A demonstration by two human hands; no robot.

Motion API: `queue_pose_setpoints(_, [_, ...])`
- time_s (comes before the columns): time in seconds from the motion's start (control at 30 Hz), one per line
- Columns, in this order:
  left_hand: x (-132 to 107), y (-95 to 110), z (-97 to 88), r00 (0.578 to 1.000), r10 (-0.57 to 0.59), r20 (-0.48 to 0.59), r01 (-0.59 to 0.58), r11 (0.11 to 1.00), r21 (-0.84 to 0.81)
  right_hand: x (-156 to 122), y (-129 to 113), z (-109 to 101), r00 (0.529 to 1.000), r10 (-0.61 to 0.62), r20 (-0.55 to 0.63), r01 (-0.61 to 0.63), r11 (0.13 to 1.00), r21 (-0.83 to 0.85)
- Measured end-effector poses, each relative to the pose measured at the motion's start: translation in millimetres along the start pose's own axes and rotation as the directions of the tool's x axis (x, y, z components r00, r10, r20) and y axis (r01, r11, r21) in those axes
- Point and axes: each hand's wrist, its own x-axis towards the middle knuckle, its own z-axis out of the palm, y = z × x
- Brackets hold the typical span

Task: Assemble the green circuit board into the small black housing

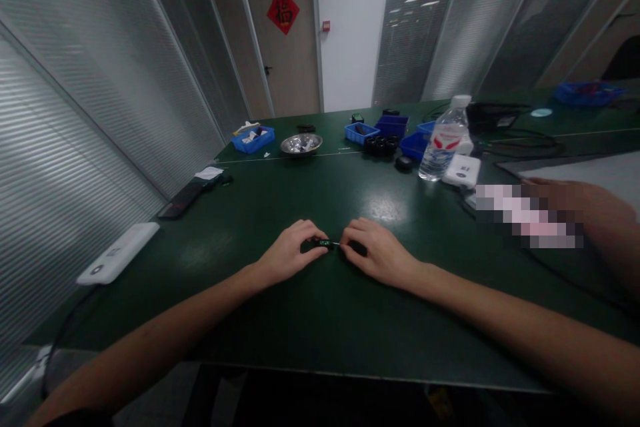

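Both my hands rest on the dark green table (325, 307), close together near its middle. My left hand (290, 255) has its fingers curled round a small black part (320, 243) with a bit of green on it. My right hand (377, 253) is closed on a thin tool whose dark handle (357, 248) shows under the fingers; its tip meets the small part. What the part is exactly, I cannot make out.
A white power bank (119, 252) and a black phone (181, 200) lie at the left. Blue bins (253, 139), a metal bowl (301, 143) and a water bottle (444, 140) stand farther back. Another person's arm (595, 207) rests at the right.
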Motion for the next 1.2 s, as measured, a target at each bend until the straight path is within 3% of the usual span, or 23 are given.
queue_pose_setpoints(0.6, [0.5, 3.9, -0.8, 0.998, 0.057, 0.003, -0.057, 0.998, -0.035, -0.9, -1.7, -0.2, 1.0, -0.016, 0.001, 0.016, 1.0, -0.015])
queue_pose_setpoints(0.8, [-1.6, 4.8, -1.4, 0.998, 0.059, 0.032, -0.054, 0.987, -0.151, -3.0, -1.6, 0.0, 1.0, -0.025, 0.009, 0.025, 0.998, 0.054])
queue_pose_setpoints(1.2, [-2.7, 1.8, 0.8, 1.0, 0.006, -0.02, -0.013, 0.924, -0.382, -5.6, -1.5, -3.9, 0.998, -0.052, 0.02, 0.047, 0.985, 0.168])
